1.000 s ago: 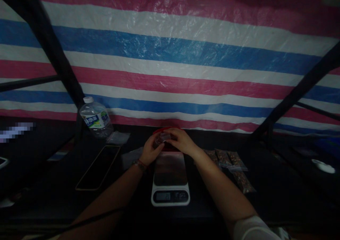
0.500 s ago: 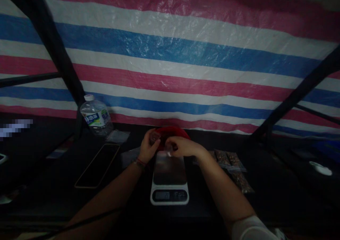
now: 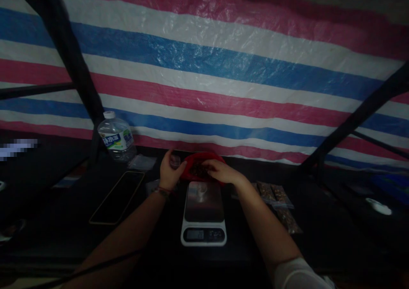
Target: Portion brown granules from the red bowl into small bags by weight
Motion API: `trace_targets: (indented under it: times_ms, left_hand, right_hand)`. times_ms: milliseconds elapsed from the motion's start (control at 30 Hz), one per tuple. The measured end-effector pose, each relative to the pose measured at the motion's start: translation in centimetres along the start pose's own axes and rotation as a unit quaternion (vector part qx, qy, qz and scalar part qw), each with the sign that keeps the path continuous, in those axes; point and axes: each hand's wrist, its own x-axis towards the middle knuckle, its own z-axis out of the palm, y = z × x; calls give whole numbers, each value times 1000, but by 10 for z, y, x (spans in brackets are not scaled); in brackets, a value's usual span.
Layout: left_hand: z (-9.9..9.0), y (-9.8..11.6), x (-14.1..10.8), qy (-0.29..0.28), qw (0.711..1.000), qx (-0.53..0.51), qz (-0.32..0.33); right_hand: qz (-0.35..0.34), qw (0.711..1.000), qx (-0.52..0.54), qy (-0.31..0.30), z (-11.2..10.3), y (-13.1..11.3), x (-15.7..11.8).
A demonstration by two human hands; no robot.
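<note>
Small brown pieces fill part of a red bowl [image 3: 188, 157] behind the digital scale [image 3: 204, 210]. My left hand [image 3: 169, 171], at the bowl's left side, has its fingers curled round a small clear cup [image 3: 175, 162]. My right hand [image 3: 222, 171] reaches into the bowl from the right, its fingers bent down among the brown pieces [image 3: 198, 169]; the fingertips are partly hidden, and what they pinch I cannot make out. On the scale's metal plate, near its back edge, sits a small clear round container [image 3: 201, 191]. The digits on the display are too blurred to read.
Several clear bags of brown pieces [image 3: 279, 195] lie right of the scale. To the left are a phone [image 3: 118, 198], a flat clear plastic bag [image 3: 142, 162] and a large plastic bottle [image 3: 116, 137]. Dark poles [image 3: 68, 50] slant up both sides before a striped sheet [image 3: 204, 80].
My right hand has let go of the clear container on the scale and moved back into the bowl. My left hand has shifted left with its clear cup, away from over the bowl.
</note>
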Motion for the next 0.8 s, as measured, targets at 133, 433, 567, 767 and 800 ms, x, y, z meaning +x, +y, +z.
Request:
trace_targets:
  times_ms: [133, 433, 567, 767, 800]
  left_hand:
    - [-7, 11, 7, -137, 974, 177, -24]
    - [-8, 13, 8, -299, 909, 272, -98]
    - [-7, 16, 7, -261, 920, 282, -77]
    - [-9, 20, 7, -246, 917, 300, -94]
    - [-9, 21, 7, -250, 916, 299, -95]
  right_hand:
    - [9, 994, -109, 3, 18, 13, 26]
    - [115, 966, -229, -42, 50, 15, 66]
    - [119, 960, -244, -63, 52, 14, 66]
    - [77, 961, -253, -87, 36, 16, 50]
    - [81, 959, -257, -89, 33, 17, 48]
